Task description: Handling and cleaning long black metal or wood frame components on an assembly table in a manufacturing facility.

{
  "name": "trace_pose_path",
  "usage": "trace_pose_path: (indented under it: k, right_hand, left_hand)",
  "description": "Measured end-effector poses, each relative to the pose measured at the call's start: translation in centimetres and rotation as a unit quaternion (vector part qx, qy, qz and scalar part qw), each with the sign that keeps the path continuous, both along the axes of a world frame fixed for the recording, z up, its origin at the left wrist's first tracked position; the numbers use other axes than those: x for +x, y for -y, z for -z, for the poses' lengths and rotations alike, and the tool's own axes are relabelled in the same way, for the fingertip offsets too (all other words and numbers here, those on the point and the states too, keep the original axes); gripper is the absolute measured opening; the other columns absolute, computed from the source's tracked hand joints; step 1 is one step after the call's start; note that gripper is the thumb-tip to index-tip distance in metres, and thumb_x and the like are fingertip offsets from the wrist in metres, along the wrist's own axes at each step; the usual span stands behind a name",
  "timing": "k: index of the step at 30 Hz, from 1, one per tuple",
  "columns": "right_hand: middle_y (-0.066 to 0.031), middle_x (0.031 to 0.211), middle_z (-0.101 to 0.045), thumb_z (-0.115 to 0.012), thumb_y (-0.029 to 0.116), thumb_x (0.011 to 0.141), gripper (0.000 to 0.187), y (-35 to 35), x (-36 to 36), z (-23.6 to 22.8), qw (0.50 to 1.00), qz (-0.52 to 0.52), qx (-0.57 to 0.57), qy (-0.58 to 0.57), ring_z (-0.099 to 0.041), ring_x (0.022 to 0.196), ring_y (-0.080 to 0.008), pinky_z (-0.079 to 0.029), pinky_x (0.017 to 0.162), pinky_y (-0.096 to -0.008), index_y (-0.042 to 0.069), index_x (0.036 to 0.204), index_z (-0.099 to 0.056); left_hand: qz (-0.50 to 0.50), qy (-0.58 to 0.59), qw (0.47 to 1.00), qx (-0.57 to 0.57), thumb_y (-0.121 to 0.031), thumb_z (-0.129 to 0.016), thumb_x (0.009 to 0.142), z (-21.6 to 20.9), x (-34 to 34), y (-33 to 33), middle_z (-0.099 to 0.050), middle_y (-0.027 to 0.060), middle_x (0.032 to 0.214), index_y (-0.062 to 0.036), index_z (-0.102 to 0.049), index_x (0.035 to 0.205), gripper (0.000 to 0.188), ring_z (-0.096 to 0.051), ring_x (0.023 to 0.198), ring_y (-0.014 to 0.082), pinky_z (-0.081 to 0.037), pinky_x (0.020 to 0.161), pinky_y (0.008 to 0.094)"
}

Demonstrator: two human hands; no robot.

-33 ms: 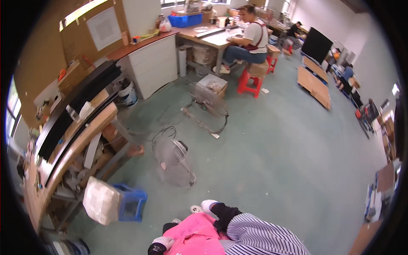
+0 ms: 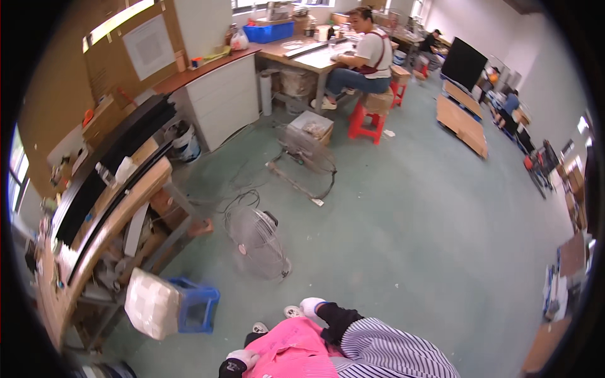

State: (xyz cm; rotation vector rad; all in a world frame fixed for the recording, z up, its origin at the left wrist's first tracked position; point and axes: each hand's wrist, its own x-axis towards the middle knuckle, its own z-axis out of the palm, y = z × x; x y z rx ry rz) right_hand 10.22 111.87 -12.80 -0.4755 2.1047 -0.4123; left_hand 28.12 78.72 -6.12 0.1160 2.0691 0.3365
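Observation:
My left hand (image 2: pixel 244 358), in a white glove with a black cuff, is at the left side of the pink apron (image 2: pixel 291 345) that I wear. My right hand (image 2: pixel 312 307), also in a white glove, is out ahead of the apron, below a black cuff and a striped sleeve. It looks rounded. The fingers of both hands are too small and partly hidden to make out, and I see no object in either. Beyond them stands a floor fan (image 2: pixel 257 242). To the left is a blue stool (image 2: pixel 198 307) beside a pale wrapped block (image 2: pixel 151 303).
A curved-looking workbench (image 2: pixel 142 189) with long black strips lines the left. A second fan (image 2: pixel 305 151) and cables lie farther ahead. A seated person (image 2: pixel 373 53) works at a table at the back. Cardboard sheets (image 2: pixel 462 126) lie at the right rear; boxes line the right wall.
The view has shifted slightly, so the room sits a little higher and farther left at the back. Both hands keep nearly the same place by the apron.

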Motion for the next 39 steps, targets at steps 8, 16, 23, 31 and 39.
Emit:
trace_pose_path:
  k: [8,16,23,31,39]
  right_hand:
    - [-0.0225,0.106,-0.071,-0.053,0.028,0.082,0.034,-5.5,14.0,2.0,0.889,0.42,0.162,-0.083,-0.067,0.103,-0.0419,-0.054,0.093,-0.0485,0.008,0.097,-0.076]
    - [-0.0234,0.111,-0.071,-0.046,0.034,0.097,0.043,7.6,45.4,6.0,0.861,0.462,0.213,0.009,-0.068,0.106,-0.0382,-0.054,0.094,-0.048,0.003,0.109,-0.073]
    - [-0.0223,0.105,-0.072,-0.05,0.033,0.096,0.039,17.2,54.2,4.4,0.779,0.602,0.146,0.095,-0.069,0.098,-0.0395,-0.054,0.088,-0.0512,0.004,0.103,-0.075]
    - [-0.0168,0.105,-0.072,-0.049,0.023,0.094,0.03,12.9,52.5,-3.0,0.583,0.808,0.051,-0.066,-0.066,0.102,-0.04,-0.053,0.091,-0.048,0.017,0.099,-0.077]
    - [-0.0206,0.105,-0.072,-0.049,0.024,0.097,0.029,14.3,62.4,1.5,0.526,0.845,0.081,0.057,-0.068,0.101,-0.0377,-0.054,0.088,-0.0467,0.01,0.108,-0.072]
  left_hand:
    - [0.26,-0.049,0.964,-0.007,-0.046,-0.047,0.092,1.6,-17.0,5.3,-0.073,0.0153,0.112,-0.0111,-0.072,0.114,0.048,-0.068,0.109,0.0348,-0.053,0.094,0.0493]
    - [0.532,0.005,0.847,-0.005,-0.048,-0.05,0.092,8.0,-19.2,5.4,-0.073,0.0171,0.113,-0.0085,-0.075,0.111,0.051,-0.068,0.11,0.0345,-0.051,0.096,0.0468]
    - [0.627,-0.004,0.777,0.051,-0.039,-0.061,0.088,6.9,-11.7,-4.1,-0.073,0.0188,0.096,-0.0037,-0.076,0.098,0.04,-0.071,0.091,0.0349,-0.054,0.084,0.0474]
    - [0.62,-0.096,0.778,0.033,-0.037,-0.061,0.088,4.7,-3.8,-16.7,-0.065,0.0172,0.129,-0.015,-0.061,0.132,0.05,-0.065,0.115,0.0381,-0.054,0.095,0.0492]
    - [0.591,-0.081,0.802,0.041,-0.047,-0.069,0.082,5.2,7.8,-24.1,-0.041,0.0213,0.153,-0.0102,-0.035,0.151,0.085,-0.061,0.12,0.04,-0.052,0.098,0.0485]
